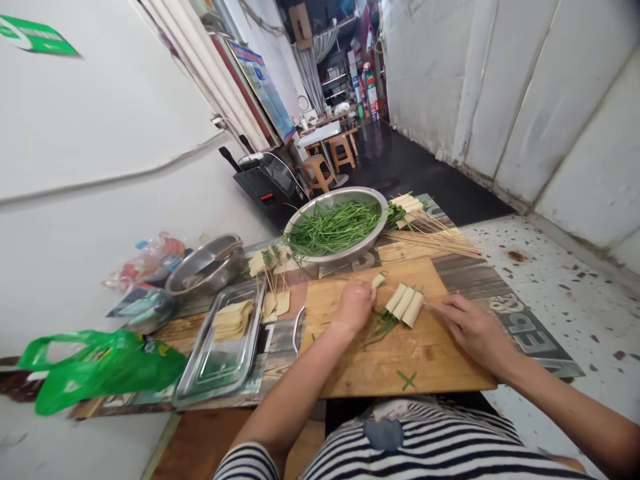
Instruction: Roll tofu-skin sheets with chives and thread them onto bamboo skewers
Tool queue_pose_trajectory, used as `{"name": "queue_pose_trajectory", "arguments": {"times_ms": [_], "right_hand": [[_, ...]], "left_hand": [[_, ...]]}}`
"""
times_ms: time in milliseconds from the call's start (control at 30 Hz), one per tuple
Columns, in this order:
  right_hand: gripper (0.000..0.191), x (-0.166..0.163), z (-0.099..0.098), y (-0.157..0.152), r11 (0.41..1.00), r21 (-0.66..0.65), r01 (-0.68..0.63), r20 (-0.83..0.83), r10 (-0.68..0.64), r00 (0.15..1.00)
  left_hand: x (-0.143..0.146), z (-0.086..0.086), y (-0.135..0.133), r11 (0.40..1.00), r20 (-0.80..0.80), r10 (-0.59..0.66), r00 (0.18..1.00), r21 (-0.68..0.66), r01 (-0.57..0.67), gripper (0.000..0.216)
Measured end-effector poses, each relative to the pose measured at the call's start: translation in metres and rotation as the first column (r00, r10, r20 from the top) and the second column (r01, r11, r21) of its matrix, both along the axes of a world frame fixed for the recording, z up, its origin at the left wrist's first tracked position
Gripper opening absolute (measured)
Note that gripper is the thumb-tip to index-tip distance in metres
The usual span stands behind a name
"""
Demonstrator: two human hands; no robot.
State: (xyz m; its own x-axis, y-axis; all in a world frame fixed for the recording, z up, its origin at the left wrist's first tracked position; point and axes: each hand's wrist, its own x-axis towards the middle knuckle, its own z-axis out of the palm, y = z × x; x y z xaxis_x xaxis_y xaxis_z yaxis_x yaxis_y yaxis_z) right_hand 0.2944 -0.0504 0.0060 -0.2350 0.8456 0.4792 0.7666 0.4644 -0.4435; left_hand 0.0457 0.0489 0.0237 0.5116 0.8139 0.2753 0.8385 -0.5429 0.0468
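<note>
Tofu-skin rolls, three side by side with green chive ends trailing from their near side, lie at the centre of a wooden cutting board, threaded on a thin skewer that pokes out to their right. The person's right hand rests on the board just beside them, fingers drawn together and pinched on the skewer's end. The left hand sits at the rolls' left, loosely curled, its fingertips at a single small roll near the board's far edge; whether it grips that roll cannot be told. Two crossed chive scraps lie by the board's near edge. Beyond the board's far edge stands a steel bowl heaped with chives, with loose bamboo skewers and finished skewered rolls to its right. Off the board's left edge, a metal tray holds stacked tofu-skin sheets at its far end, a second steel bowl behind it and a green plastic bag further left.
</note>
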Motion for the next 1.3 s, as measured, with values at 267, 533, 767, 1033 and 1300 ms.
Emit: {"name": "queue_pose_trajectory", "arguments": {"times_ms": [267,533,767,1033,1300], "right_hand": [[0.035,-0.008,-0.007,0.001,0.996,-0.071,0.05,0.075,-0.045,0.996],[0.035,-0.013,0.0,0.003,0.994,-0.085,0.069,0.062,-0.064,0.996],[0.035,-0.015,0.0,0.005,0.994,-0.08,0.071,0.063,-0.066,0.996],[0.034,-0.02,0.002,0.008,0.995,-0.071,0.071,0.127,-0.062,0.99],[0.033,-0.026,0.01,0.02,0.991,-0.133,0.03,0.158,-0.009,0.987]], "left_hand": [[0.002,0.004,-0.003,1.0,0.009,-0.001,1.0,-0.022,0.001,0.02],[0.004,0.011,-0.003,0.997,-0.005,-0.018,1.0,-0.073,0.018,0.022],[0.006,0.014,-0.004,0.998,-0.063,-0.022,0.998,-0.052,0.019,0.027],[0.005,0.008,-0.003,0.998,-0.002,-0.055,0.998,-0.022,0.055,0.028],[0.003,0.008,-0.003,0.993,0.048,-0.102,0.994,-0.057,0.105,0.031]]}}
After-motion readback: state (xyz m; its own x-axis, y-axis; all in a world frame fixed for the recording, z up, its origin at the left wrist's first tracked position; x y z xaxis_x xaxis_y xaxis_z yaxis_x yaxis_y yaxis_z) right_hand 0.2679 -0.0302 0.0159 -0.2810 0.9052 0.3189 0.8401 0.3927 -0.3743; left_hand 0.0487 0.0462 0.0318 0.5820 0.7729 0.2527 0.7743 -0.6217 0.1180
